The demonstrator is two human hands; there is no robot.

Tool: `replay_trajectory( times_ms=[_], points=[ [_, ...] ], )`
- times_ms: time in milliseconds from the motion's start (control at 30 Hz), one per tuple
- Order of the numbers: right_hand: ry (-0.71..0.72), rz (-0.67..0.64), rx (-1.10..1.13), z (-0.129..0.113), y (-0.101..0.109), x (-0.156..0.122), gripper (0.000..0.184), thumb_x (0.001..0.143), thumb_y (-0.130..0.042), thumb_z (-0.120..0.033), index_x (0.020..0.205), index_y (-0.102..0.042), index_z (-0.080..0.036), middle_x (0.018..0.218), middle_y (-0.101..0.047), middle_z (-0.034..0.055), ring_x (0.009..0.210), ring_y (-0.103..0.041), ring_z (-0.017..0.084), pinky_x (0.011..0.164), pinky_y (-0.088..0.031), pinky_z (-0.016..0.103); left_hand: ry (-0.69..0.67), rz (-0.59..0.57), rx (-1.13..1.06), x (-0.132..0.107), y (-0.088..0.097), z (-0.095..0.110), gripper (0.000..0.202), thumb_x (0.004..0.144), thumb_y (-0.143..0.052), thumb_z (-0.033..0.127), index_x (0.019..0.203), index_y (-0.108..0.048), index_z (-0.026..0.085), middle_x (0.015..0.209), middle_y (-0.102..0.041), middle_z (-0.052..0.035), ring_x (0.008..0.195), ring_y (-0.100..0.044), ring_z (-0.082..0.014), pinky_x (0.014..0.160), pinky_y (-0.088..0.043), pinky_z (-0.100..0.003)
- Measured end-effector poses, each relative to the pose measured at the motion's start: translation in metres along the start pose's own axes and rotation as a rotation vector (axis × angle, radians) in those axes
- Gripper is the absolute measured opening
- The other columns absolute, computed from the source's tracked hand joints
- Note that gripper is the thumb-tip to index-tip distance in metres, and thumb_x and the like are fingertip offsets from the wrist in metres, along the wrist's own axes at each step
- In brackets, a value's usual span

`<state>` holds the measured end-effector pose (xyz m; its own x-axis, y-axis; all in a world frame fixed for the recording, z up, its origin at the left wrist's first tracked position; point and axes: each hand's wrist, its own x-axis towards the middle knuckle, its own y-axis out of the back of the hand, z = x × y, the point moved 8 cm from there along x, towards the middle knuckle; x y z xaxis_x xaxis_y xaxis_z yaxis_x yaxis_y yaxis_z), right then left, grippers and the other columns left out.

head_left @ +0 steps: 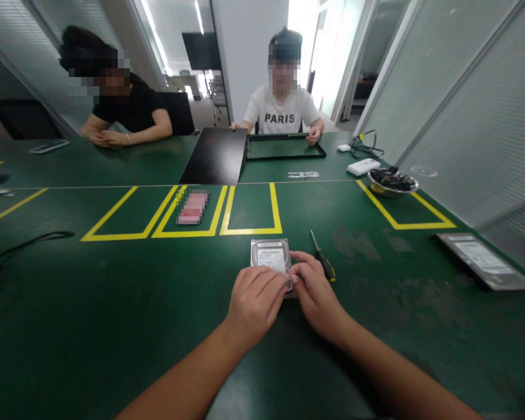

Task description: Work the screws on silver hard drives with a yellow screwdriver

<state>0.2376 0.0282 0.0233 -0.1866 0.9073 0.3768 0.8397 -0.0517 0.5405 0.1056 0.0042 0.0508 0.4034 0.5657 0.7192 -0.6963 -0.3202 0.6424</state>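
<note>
A silver hard drive with a white label lies label side up on the green table, just in front of me. My left hand is closed over its near part, fingers curled and covering the lower label. At the drive's right edge, my right hand is closed, with its thumb and bent fingers against the side. The fingertips of both hands meet there, and any small part between them is hidden. Beside my right hand lies a screwdriver with a black and yellow handle, its shaft pointing away.
Yellow tape marks boxes beyond the drive, one around a pink phone-like object. At right are another drive-like device and a metal bowl of dark parts. Across the table, a person holds a black panel and frame; another person sits left.
</note>
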Motion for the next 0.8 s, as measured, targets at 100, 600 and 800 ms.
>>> replay_trajectory(
  times_ms=[100, 600, 800],
  points=[
    [0.02, -0.043, 0.015, -0.006, -0.001, -0.002, 0.013, 0.098, -0.043, -0.021, 0.092, -0.055, -0.023, 0.128, -0.053, 0.0112, 0.13, -0.043, 0.025, 0.108, -0.037, 0.048, -0.029, 0.043, -0.044, 0.0, 0.003, 0.001, 0.021, 0.087, -0.064, 0.009, 0.107, -0.066, 0.017, 0.097, -0.074, -0.005, 0.095, -0.063, -0.0203, 0.087, -0.047, -0.037],
    [0.011, -0.076, 0.128, -0.01, -0.002, -0.002, 0.014, 0.096, -0.051, -0.023, 0.093, -0.064, -0.024, 0.125, -0.058, 0.0078, 0.122, -0.052, 0.022, 0.106, -0.041, 0.044, -0.031, 0.074, 0.006, -0.003, 0.007, 0.001, 0.016, 0.085, -0.064, 0.008, 0.098, -0.064, 0.019, 0.087, -0.072, -0.0043, 0.082, -0.059, -0.0205, 0.078, -0.047, -0.037],
    [0.034, 0.022, 0.007, -0.006, 0.004, -0.001, 0.01, 0.091, -0.055, -0.019, 0.093, -0.064, -0.023, 0.111, -0.062, 0.0097, 0.111, -0.056, 0.024, 0.098, -0.045, 0.045, -0.009, 0.05, -0.121, -0.005, 0.003, -0.002, 0.017, 0.086, -0.06, 0.005, 0.098, -0.059, 0.017, 0.092, -0.072, -0.0063, 0.087, -0.064, -0.0194, 0.083, -0.051, -0.036]
  ],
)
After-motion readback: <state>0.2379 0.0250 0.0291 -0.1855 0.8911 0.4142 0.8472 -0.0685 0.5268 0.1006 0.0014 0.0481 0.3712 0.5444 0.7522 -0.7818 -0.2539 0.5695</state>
